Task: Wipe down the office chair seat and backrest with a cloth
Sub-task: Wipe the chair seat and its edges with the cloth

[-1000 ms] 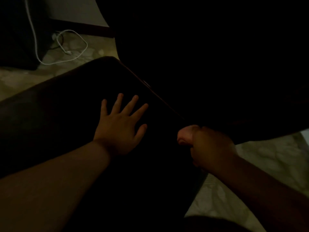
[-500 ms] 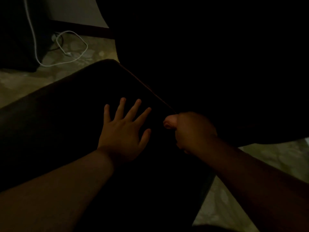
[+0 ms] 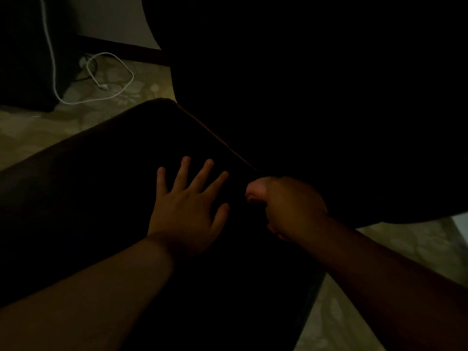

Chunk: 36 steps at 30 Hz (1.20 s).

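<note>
Cloth: not visible; too dark to confirm, possibly bunched inside right hand (image 3: 288,203). Judged soft, light, limp; best held wadded in a fist, pressed flat to wipe.

Seat (image 3: 106,173): dark padded surface filling lower left of view, under both forearms. Judged firm yet yielding, not fragile; chair likely to roll or swivel under pressure, so bracing needed.

Backrest (image 3: 304,97): dark mass rising behind seat, meeting it along a thin seam.

Left hand (image 3: 187,206): flat on seat, fingers straight and spread, holding nothing.

Right hand: fisted at the seam, knuckles up, just beside left thumb; contents undetermined.

Floor (image 3: 38,127): pale, patterned. White cable (image 3: 121,89) looped at upper left.
</note>
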Tool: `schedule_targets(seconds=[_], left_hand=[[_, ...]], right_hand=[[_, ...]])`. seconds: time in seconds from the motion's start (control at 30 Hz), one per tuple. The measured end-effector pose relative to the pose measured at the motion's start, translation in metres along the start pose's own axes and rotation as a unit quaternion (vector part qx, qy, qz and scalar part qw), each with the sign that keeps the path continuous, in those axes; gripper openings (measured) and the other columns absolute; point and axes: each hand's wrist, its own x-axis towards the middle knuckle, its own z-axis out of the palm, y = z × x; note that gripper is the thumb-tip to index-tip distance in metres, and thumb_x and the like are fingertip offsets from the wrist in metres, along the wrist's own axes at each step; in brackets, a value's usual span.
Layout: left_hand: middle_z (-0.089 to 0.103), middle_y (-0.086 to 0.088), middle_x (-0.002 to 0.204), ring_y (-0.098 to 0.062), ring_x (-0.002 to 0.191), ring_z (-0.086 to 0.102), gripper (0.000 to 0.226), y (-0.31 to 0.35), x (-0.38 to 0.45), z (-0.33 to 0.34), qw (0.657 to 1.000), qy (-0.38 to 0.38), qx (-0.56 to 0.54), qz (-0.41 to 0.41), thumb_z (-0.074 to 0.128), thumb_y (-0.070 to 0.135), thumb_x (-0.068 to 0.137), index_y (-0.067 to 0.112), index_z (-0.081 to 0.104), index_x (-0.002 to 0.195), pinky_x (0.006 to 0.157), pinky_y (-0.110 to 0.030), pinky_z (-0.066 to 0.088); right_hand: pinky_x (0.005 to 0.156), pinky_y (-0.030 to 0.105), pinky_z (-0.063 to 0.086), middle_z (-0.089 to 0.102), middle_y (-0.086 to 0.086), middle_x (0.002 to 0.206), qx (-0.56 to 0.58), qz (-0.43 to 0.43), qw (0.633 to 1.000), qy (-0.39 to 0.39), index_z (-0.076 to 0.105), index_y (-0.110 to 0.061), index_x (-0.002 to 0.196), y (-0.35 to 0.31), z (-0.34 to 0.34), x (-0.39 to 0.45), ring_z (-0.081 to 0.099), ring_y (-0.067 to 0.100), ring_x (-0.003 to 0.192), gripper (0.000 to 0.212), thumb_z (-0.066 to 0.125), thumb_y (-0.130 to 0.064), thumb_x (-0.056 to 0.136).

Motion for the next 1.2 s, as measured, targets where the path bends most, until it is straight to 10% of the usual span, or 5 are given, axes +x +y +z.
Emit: schedule_targets(seconds=[0.3,0.6,0.8,1.0,1.2], left_hand=[[-0.008,0.010,0.176,-0.032,0.160,-0.019,0.072,0.002,0.002,-0.003,1.000,-0.011,-0.001,-0.004,0.009,0.074,0.097,0.051,-0.002,0.164,0.123,-0.069,-0.010],[0.002,0.016,0.175,-0.028,0.163,-0.006,0.073,-0.002,0.009,-0.025,0.997,-0.073,-0.020,0.020,0.015,0.074,0.091,0.056,0.015,0.161,0.124,-0.068,-0.001],[0.006,0.006,0.177,-0.031,0.163,-0.002,0.085,-0.091,0.039,-0.056,0.996,-0.037,0.082,-0.027,0.007,0.083,0.083,0.053,0.010,0.162,0.120,-0.074,0.005],[-0.016,0.006,0.175,-0.037,0.160,-0.016,0.085,-0.114,0.035,-0.037,0.997,-0.040,0.037,-0.060,-0.005,0.093,0.079,0.061,-0.014,0.157,0.119,-0.079,0.000],[-0.012,0.004,0.176,-0.037,0.160,-0.015,0.080,-0.113,0.031,-0.032,0.998,-0.009,0.029,-0.064,0.001,0.092,0.086,0.060,-0.011,0.158,0.119,-0.078,-0.001]], right_hand=[[0.080,0.038,0.063,0.072,0.016,0.077,0.022,0.080,0.996,-0.022,0.069,-0.008,0.102,-0.045,0.006,0.022,0.074,0.030,0.070,0.050,0.069,-0.057,0.094],[0.087,0.041,0.062,0.069,0.016,0.082,0.017,0.053,0.998,-0.026,0.065,-0.012,0.130,-0.054,0.013,0.006,0.073,0.032,0.081,0.047,0.063,-0.049,0.101],[0.086,0.043,0.063,0.069,0.019,0.075,0.029,0.122,0.992,-0.033,0.069,-0.007,0.102,-0.038,0.009,0.009,0.071,0.032,0.073,0.037,0.072,-0.044,0.094],[0.073,0.025,0.053,0.059,-0.011,0.088,-0.113,-0.232,0.956,0.140,0.070,-0.039,0.130,-0.038,0.027,0.019,0.057,0.017,0.076,0.040,0.053,-0.018,0.101],[0.091,0.042,0.057,0.067,0.018,0.081,-0.006,0.119,0.991,-0.055,0.068,-0.004,0.119,-0.059,0.008,0.008,0.068,0.032,0.079,0.040,0.064,-0.041,0.101]])
